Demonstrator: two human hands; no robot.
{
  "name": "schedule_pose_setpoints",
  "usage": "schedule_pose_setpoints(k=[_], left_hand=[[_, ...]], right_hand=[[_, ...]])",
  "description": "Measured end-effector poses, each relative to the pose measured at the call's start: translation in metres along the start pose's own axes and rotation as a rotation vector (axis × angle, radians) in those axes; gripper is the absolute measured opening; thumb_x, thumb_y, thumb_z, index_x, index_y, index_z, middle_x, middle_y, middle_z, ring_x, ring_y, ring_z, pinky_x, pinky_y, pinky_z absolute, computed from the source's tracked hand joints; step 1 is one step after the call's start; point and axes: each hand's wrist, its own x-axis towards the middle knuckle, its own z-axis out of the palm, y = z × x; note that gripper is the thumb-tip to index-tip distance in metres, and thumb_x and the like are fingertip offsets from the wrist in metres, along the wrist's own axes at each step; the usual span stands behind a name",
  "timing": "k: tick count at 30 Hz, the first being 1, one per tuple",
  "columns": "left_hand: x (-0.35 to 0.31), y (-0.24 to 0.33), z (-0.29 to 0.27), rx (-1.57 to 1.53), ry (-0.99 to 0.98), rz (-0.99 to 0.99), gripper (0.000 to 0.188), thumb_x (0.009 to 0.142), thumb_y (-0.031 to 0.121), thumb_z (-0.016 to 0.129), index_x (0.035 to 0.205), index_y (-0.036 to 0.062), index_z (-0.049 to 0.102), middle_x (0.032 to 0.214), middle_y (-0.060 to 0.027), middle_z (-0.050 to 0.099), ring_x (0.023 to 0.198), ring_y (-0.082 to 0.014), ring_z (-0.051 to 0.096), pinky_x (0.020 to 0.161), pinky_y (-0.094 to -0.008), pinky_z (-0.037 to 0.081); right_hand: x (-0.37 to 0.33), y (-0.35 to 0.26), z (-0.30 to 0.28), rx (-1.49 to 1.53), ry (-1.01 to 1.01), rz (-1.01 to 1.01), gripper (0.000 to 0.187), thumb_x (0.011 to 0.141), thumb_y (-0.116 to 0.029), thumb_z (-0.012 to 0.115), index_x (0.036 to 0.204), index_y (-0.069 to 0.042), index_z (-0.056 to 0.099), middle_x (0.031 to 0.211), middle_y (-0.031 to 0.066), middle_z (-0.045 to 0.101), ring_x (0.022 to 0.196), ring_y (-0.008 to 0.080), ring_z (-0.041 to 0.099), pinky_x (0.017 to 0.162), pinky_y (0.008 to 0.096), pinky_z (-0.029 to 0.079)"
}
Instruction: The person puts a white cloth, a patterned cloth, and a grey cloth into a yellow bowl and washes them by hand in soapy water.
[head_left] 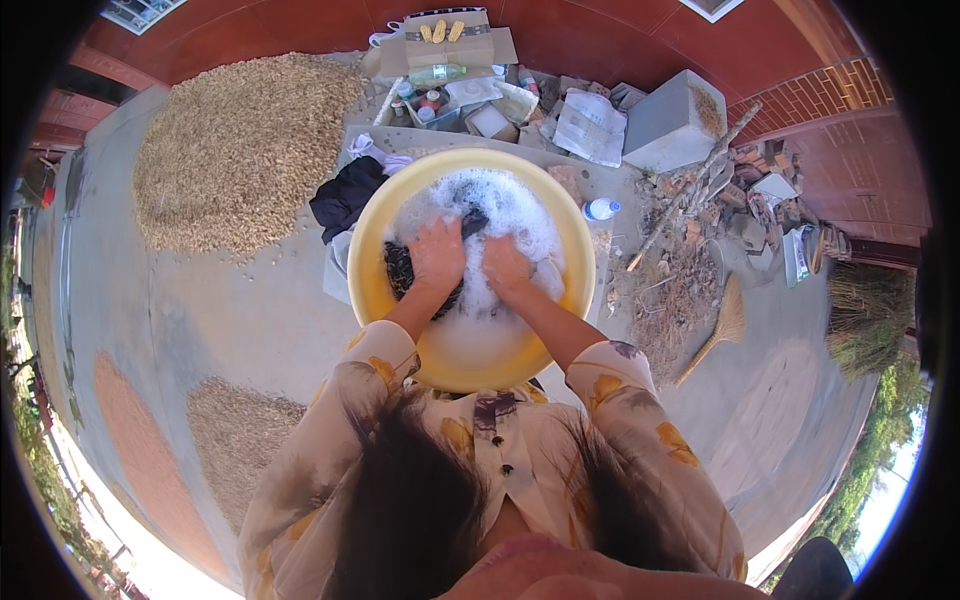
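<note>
A yellow plastic basin [462,372] stands in front of me, with white suds [525,205] and cloudy water inside. Dark patterned cloth [399,268] lies wet in it, partly under the foam. My left hand [438,256] rests palm down on this cloth, its fingers stretched out and a little apart. Close to its right, my right hand [507,264] reaches down into the suds, its fingertips sunk in foam. Whether that hand grips anything is hidden. A pale bit of cloth [548,278] shows at the water beside my right wrist.
Dark clothing [346,198] lies left of the basin; a white bottle with a blue label [601,209] stands right. Beyond are a large grain heap [245,150], a box of bottles [432,105] and a grey block [672,125]. Rubble [700,215] and a straw broom [728,315] lie right.
</note>
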Motion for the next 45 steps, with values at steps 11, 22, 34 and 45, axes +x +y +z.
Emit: schedule_pose_setpoints(k=[11, 22, 34, 45], left_hand=[[0.044, -0.013, 0.013, -0.558, 0.418, 0.044, 0.046, 0.093, 0.042, 0.057, 0.104, -0.0023, 0.065, 0.084, -0.0234, 0.066, 0.079, -0.0357, 0.067, 0.075, -0.0447, 0.052], [-0.058, -0.033, -0.105, -1.961, 0.222, -0.356, 0.051, 0.091, 0.046, 0.062, 0.112, -0.0007, 0.064, 0.094, -0.0069, 0.067, 0.082, -0.0178, 0.065, 0.077, -0.0296, 0.052], [-0.122, -0.024, -0.133, -0.755, 0.193, 0.426, 0.062, 0.084, 0.031, 0.073, 0.133, 0.0033, 0.047, 0.133, -0.0204, 0.049, 0.123, -0.0371, 0.047, 0.106, -0.0424, 0.037], [-0.081, -0.028, -0.149, -1.341, 0.554, 0.225, 0.023, 0.103, 0.02, 0.047, 0.097, 0.0015, 0.058, 0.079, 0.0024, 0.055, 0.07, -0.004, 0.044, 0.061, -0.0231, 0.039]], right_hand=[[0.039, 0.053, 0.074, 1.003, 0.336, 0.191, 0.054, 0.089, -0.034, 0.06, 0.132, -0.003, 0.052, 0.135, 0.0205, 0.053, 0.122, 0.0326, 0.053, 0.102, 0.0396, 0.043], [-0.117, -0.019, -0.124, 0.255, 0.438, -0.246, 0.031, 0.074, -0.024, 0.07, 0.098, -0.004, 0.07, 0.108, 0.0161, 0.064, 0.104, 0.033, 0.059, 0.086, 0.0438, 0.049], [-0.168, -0.088, -0.229, 0.646, 0.879, -0.388, 0.016, 0.076, -0.011, 0.067, 0.087, -0.001, 0.062, 0.089, 0.015, 0.068, 0.071, 0.0316, 0.065, 0.068, 0.0385, 0.054], [-0.168, -0.029, -0.223, 0.402, 0.642, -0.396, 0.032, 0.08, -0.006, 0.064, 0.111, -0.005, 0.062, 0.104, 0.0145, 0.066, 0.095, 0.031, 0.064, 0.086, 0.0373, 0.051]])
